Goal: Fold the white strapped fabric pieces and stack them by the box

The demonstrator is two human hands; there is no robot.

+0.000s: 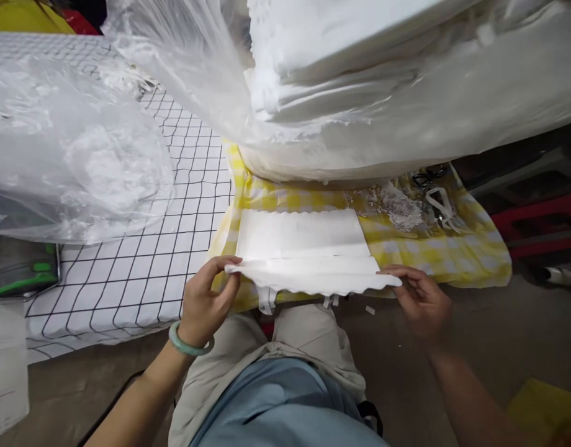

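A white fabric piece (304, 234) with scalloped edges lies on the yellow checked cloth (295, 197) in front of me. Its near edge is lifted a little and stretched between my hands. My left hand (210, 298), with a green bangle on the wrist, pinches the left corner between thumb and fingers. At the opposite corner, my right hand (422, 301) pinches the fabric the same way. White strips (267, 300) hang below the near edge, over my lap.
A large clear plastic bag (360, 149) of stacked white pieces stands at the back. Another plastic bag (76, 161) sits on the grid-patterned tablecloth (192, 186) at left. White scraps (400, 208) and black-handled scissors (429, 177) lie to the right.
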